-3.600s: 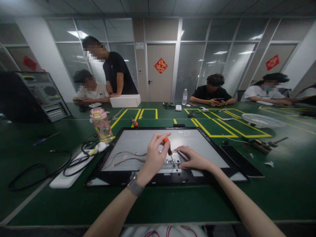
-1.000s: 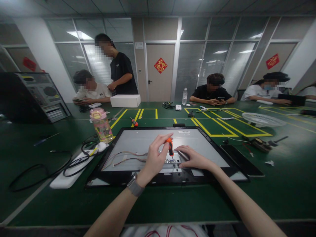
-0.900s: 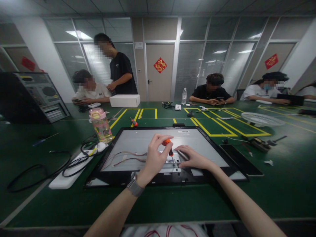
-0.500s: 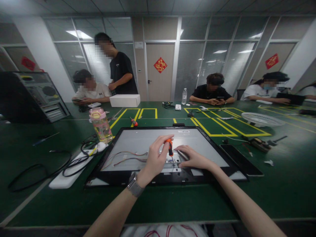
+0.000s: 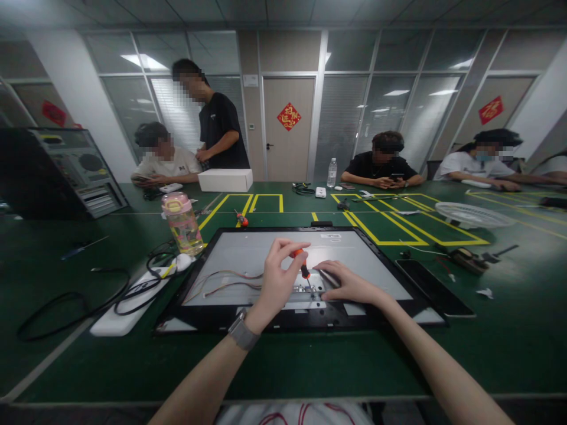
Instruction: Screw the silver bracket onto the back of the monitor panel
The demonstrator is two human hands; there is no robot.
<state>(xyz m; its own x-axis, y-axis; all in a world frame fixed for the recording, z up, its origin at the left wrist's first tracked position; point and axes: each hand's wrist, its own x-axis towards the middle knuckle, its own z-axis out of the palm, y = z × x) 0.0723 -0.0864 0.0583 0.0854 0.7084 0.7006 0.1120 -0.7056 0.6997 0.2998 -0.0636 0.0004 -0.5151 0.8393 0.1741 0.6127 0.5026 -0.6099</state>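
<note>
Office-like workroom, glass partitions with blinds, long green table, yellow tape lines, computer tower

I can read gold 招 and 进 on the red diamond-shaped paper sign on the pale wooden door; its other characters blur.

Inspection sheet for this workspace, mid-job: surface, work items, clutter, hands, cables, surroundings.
Surface: green table, marked with yellow tape.
Job's things: dark-framed panel lying flat; orange-and-black screwdriver points down at its metal bracket, tip contact unclear.
Clutter: pink-lidded bottle left of the panel; flat dark device and white scrap to its right.
Left hand: grips the screwdriver handle.
Right hand: at the bracket's right side; grip unclear.
Cables: black cable, partly across the white power strip; thin wires on the panel.
Surroundings: one person standing behind a white box, others seated; a door beyond.
</note>
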